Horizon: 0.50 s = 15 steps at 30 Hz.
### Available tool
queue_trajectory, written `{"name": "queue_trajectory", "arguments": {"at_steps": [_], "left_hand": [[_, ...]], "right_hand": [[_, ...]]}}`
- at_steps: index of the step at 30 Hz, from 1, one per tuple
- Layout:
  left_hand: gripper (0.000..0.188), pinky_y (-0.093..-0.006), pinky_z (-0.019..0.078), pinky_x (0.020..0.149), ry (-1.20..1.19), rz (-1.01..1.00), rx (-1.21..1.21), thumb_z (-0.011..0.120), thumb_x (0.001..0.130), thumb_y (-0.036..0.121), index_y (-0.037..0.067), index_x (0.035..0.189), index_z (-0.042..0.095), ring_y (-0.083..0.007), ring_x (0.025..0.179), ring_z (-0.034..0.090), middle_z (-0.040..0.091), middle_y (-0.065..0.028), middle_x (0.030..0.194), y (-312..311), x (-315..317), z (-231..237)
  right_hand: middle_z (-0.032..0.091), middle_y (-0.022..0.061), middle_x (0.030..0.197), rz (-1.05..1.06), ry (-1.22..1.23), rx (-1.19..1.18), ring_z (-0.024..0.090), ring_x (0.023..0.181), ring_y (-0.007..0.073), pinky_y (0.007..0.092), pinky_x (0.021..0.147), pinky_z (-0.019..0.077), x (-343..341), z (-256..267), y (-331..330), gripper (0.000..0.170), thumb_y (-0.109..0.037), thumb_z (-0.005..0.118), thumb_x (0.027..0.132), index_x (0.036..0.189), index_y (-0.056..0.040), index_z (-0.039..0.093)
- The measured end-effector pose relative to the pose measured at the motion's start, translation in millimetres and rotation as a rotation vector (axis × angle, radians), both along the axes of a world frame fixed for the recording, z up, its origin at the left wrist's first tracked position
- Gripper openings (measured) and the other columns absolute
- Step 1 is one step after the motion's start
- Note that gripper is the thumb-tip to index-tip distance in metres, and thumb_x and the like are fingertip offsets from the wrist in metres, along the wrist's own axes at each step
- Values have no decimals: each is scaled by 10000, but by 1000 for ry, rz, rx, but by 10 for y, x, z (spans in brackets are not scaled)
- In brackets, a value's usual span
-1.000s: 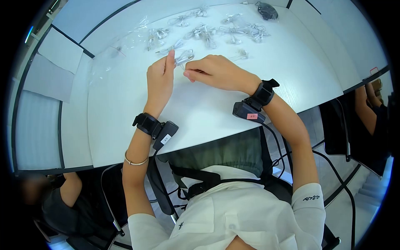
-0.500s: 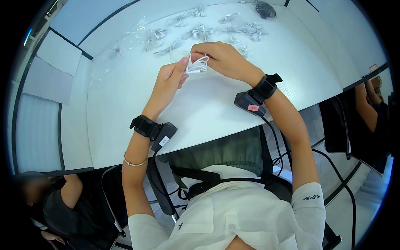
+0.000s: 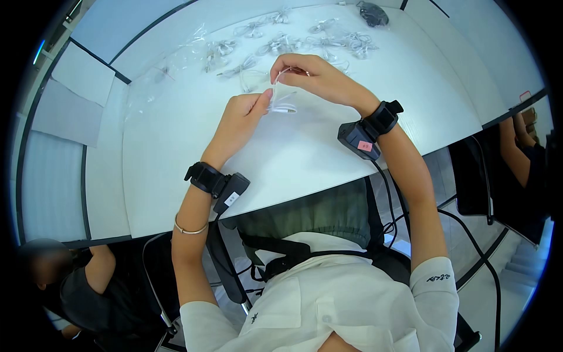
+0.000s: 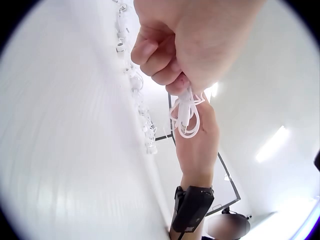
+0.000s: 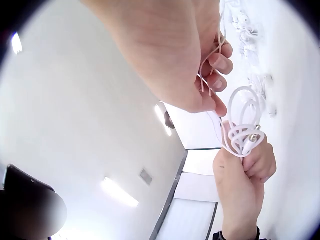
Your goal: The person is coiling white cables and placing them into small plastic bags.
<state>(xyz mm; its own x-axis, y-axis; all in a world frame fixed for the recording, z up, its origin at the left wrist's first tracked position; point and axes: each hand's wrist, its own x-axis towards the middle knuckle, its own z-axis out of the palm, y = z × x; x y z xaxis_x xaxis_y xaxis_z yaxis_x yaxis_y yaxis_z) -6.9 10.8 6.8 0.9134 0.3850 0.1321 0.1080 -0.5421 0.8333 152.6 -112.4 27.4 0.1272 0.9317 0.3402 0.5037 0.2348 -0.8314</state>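
Observation:
My left hand (image 3: 237,123) grips a coiled white earphone cable (image 5: 245,131) between thumb and curled fingers. Loops stick out past the thumb, along with a metal jack plug (image 5: 253,137). Just beyond and to the right, my right hand (image 3: 322,82) is curled with thin strands (image 5: 205,75) of the same cable running through its fingers. More of the cable stretches between the two hands in the right wrist view. Both hands are raised above the white table (image 3: 281,164). The cable's earpiece end is hidden.
Several bundled white cables (image 3: 281,44) lie across the back of the table, some in clear bags. Clear plastic wrapping (image 3: 155,76) is at the left, and a dark bagged item (image 3: 373,14) at the back right. Low partitions (image 3: 451,53) border the table.
Both hands held the cable low near the others; the coil has come nearer and to the right in the left hand. The right hand has moved up and away, drawing strands out.

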Motion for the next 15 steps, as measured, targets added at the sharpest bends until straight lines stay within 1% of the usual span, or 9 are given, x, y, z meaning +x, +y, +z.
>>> {"name": "queue_trajectory", "arguments": {"at_steps": [2,5,6,7,8,9,10,14,15], "left_hand": [[504,-311,288,464,1,40,57,452,915,349,-59,618,459,-134,486,302,350,-73,501,-2,1,2],[502,-325,296,466,-24,117,112,452,914,339,-68,622,462,-153,476,309,337,-111,499,47,14,-35],[498,-325,296,467,-54,138,122,452,914,335,-69,623,461,-155,475,311,329,-117,501,69,22,-59],[495,-326,296,467,-85,158,132,452,914,332,-70,624,460,-156,473,313,320,-124,504,92,30,-79],[516,-326,310,470,-102,181,112,449,916,350,-59,601,440,-151,476,313,350,-91,489,117,33,-91],[514,-311,302,457,-110,211,-6,450,915,360,-35,587,426,-137,467,301,348,-63,489,130,38,-87],[513,-297,294,444,-117,240,-123,450,915,369,-12,573,412,-123,458,290,346,-36,488,139,43,-78],[466,-221,236,402,-85,290,-613,452,911,406,104,571,352,-54,431,232,301,63,522,148,17,75],[454,-215,218,405,-99,248,-651,456,910,404,122,581,321,-48,436,219,284,63,529,158,12,66]], "right_hand": [[548,-12,839,21,-19,-98,462,759,84,228,682,365,28,46,-35,135,-165,503,838,898,-63,566],[552,-14,843,57,-86,27,463,756,83,228,681,363,0,27,-43,106,-129,531,800,878,-64,561],[516,-18,773,73,-74,46,425,695,76,219,635,345,-24,34,-38,102,-118,558,788,876,-66,562],[496,-19,750,81,-93,12,412,681,74,218,621,338,-49,71,-55,103,-123,561,789,875,-66,563],[477,-20,727,89,-112,-22,399,667,72,216,606,331,-83,143,-84,105,-129,565,791,874,-66,563],[458,-21,705,96,-131,-55,386,653,70,215,592,324,-101,182,-100,106,-135,568,792,873,-67,564],[399,-21,652,106,-136,-74,367,630,68,215,563,316,-103,171,-99,119,-166,584,798,862,-67,569],[472,20,654,35,-237,-215,428,636,92,240,551,339,-130,175,-110,192,-250,580,824,848,-61,563],[493,35,660,-7,-269,-222,451,642,106,252,554,353,-129,133,-88,218,-274,574,831,848,-57,560]]}}
